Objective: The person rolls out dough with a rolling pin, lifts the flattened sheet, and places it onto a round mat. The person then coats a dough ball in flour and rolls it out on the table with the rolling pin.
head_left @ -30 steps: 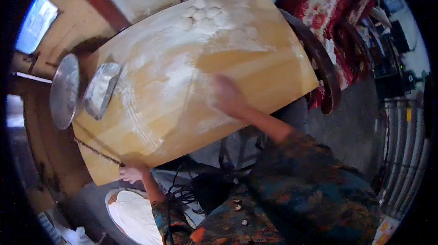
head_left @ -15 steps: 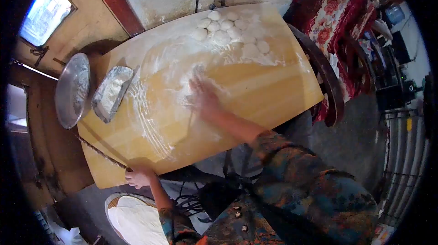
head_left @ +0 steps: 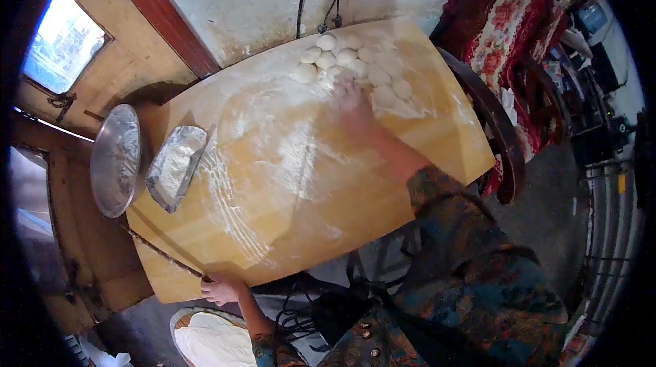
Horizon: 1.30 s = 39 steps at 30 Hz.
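Note:
My right hand (head_left: 354, 104), smeared by motion, reaches over the front of a cluster of round, flour-dusted dough pieces (head_left: 326, 60) at the far side of the wooden board (head_left: 383, 182). Its fingertips overlap the nearest pieces; whether they grip one cannot be made out. At the near left edge of the board, my left hand (head_left: 224, 290) is closed around the end of a long thin stick (head_left: 167, 255). A patch of loose flour (head_left: 295, 162) lies mid-board, with finger streaks in flour to its left.
Left of the board's middle stands a foil-lined tray of flour (head_left: 176, 169), beside a metal bowl (head_left: 116, 162). Below the near edge is a round tray with white sheets (head_left: 212, 340). A dark curved chair arm (head_left: 488, 124) borders the right side; a wall (head_left: 246, 5) backs the board.
My right hand has moved from the flour patch mid-board up and right to the dough pieces. My left hand keeps its place on the stick; the whole view has shifted slightly.

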{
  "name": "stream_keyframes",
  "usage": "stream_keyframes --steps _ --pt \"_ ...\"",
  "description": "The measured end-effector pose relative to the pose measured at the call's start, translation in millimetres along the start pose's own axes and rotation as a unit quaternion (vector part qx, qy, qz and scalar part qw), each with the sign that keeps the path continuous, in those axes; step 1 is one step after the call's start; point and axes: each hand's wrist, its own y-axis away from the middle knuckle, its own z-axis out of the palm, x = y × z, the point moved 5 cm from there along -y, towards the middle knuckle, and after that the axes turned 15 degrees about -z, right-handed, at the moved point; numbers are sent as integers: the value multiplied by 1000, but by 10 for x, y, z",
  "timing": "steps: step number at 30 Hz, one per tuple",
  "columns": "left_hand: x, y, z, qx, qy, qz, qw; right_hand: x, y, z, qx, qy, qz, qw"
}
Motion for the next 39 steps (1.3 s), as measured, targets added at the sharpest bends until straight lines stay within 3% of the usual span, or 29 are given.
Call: stream_keyframes --steps 3,6,9,11,13,14,16,18,21,23,25,27,29,31,33,36,38,39 --pt "-6 -13 14 6 7 -9 1000 398 -278 310 -52 30 42 997" --pt "-54 -39 78 39 13 8 999 534 -480 356 -135 -77 121 980" --pt "-33 -12 32 15 -2 18 1000 450 -561 296 -393 33 -82 915" --pt "-12 -4 -8 17 -10 2 1000 597 -419 350 -246 -221 62 942" --pt "-2 -2 -8 19 7 9 1000 659 -318 442 -128 -259 130 948" --pt "8 14 -14 35 7 12 999 590 -260 437 -95 -177 127 971" --pt "-13 0 43 32 2 12 999 459 -143 433 -116 -123 128 977" --pt "-43 -19 53 26 12 12 1000 179 -88 72 -223 -180 140 948" --pt "-6 4 -7 4 41 1 999 -154 45 -110 -217 -230 89 945" --pt "-11 -15 18 7 32 3 999 -455 24 -159 -261 -305 6 916" --pt "7 17 -18 -5 26 -2 1000 -781 -45 -303 -253 -350 -14 902" --pt "13 27 -43 -8 23 -1 1000 -1055 -83 -450 -194 -371 34 908" --pt "-29 -6 38 3 20 3 1000 -1126 -63 -282 -250 -293 23 923" --pt "-4 -22 23 -1 31 -1 1000 -1177 -175 -253 -212 -233 20 949" --pt "-16 44 13 -2 22 3 1000 -1262 -287 -322 -82 -198 21 977" --pt "16 59 4 38 -15 15 999 -1551 -308 115 -14 -179 -130 975" --pt "-34 59 144 65 -32 10 997 -1660 -392 -20 -130 -160 -84 975" --pt "-65 61 187 71 -29 9 997 -1666 -398 -139 -134 -156 -81 975"
